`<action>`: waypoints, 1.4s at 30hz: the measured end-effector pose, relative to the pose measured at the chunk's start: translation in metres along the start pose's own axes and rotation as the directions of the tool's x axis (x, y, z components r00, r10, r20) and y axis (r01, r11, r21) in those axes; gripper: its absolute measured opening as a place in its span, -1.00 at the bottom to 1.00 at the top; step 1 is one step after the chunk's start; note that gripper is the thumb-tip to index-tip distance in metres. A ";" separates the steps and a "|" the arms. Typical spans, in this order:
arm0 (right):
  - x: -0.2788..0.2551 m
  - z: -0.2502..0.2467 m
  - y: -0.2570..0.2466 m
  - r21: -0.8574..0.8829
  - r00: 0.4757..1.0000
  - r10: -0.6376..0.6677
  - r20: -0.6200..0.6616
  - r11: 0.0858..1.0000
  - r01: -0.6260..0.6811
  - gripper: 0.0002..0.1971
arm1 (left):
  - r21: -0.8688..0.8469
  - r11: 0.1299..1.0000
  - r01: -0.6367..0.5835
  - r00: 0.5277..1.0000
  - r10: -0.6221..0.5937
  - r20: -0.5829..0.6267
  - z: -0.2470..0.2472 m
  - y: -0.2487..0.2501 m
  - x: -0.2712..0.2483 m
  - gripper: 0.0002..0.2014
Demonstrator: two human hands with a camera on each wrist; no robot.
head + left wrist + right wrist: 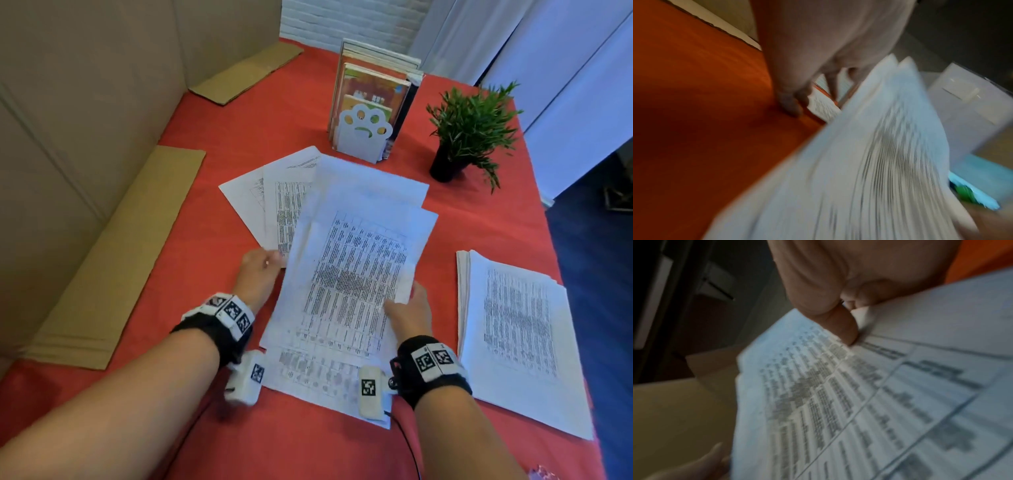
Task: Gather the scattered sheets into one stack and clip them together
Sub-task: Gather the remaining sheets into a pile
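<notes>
Printed sheets lie fanned on the red tablecloth (212, 192). My right hand (407, 305) pinches a few of these sheets (356, 267) by their right edge, thumb (842, 324) on top, and holds them tilted above the table; they show blurred in the left wrist view (879, 162) and close up in the right wrist view (859, 402). One more sheet (308, 373) lies flat under them near my wrists. My left hand (260, 274) reaches to the near corner of the left-hand sheets (270, 198), its fingertips (791, 105) down on the cloth beside that corner. No clip is in view.
A thick stack of printed paper (517, 329) lies at the right. Behind the sheets stand a white paw-shaped book holder (363, 137) with books and a potted plant (472, 126). Cardboard strips (113, 260) lie along the left wall. The table's right edge is near the stack.
</notes>
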State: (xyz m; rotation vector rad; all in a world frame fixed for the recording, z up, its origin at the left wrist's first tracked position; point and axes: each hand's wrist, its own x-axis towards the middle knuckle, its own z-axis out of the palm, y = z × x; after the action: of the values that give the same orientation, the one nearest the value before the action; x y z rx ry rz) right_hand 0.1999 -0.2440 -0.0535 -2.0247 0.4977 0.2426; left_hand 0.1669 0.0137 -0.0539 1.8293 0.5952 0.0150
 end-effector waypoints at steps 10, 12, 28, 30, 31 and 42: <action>0.000 0.001 0.010 -0.111 1.000 0.019 -0.019 0.994 -0.021 -0.70 | -0.103 0.961 0.255 0.962 -0.263 -0.072 0.018 0.015 0.055 -0.60; 0.002 -0.002 0.011 -0.086 1.000 0.010 -0.001 0.996 -0.010 -0.72 | -0.067 0.973 0.221 0.965 -0.228 -0.130 0.021 0.013 0.052 -0.61; -0.030 -0.024 0.034 0.123 0.980 0.067 0.187 0.988 -0.092 -0.72 | 0.146 0.959 0.243 0.970 -0.243 -0.020 -0.026 -0.057 -0.114 -0.75; -0.040 -0.026 0.039 0.064 0.979 0.072 0.189 0.994 -0.086 -0.69 | 0.048 0.915 0.401 0.905 -0.403 0.134 -0.027 -0.056 -0.145 -0.79; -0.045 -0.027 0.041 0.031 0.979 0.071 0.190 0.996 -0.078 -0.67 | 0.058 0.890 0.453 0.868 -0.455 0.198 -0.029 -0.054 -0.156 -0.82; -0.086 -0.039 0.040 0.105 0.969 0.079 0.235 0.989 -0.106 -0.60 | 0.492 0.781 0.385 0.914 -0.249 -0.320 -0.073 -0.059 -0.108 -0.34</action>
State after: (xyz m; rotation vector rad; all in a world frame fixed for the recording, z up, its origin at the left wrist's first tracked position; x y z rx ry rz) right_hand 0.1034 -0.2737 -0.0339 -1.8338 0.4492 0.4884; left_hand 0.0283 0.0477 -0.0513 2.2722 1.1768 -0.1865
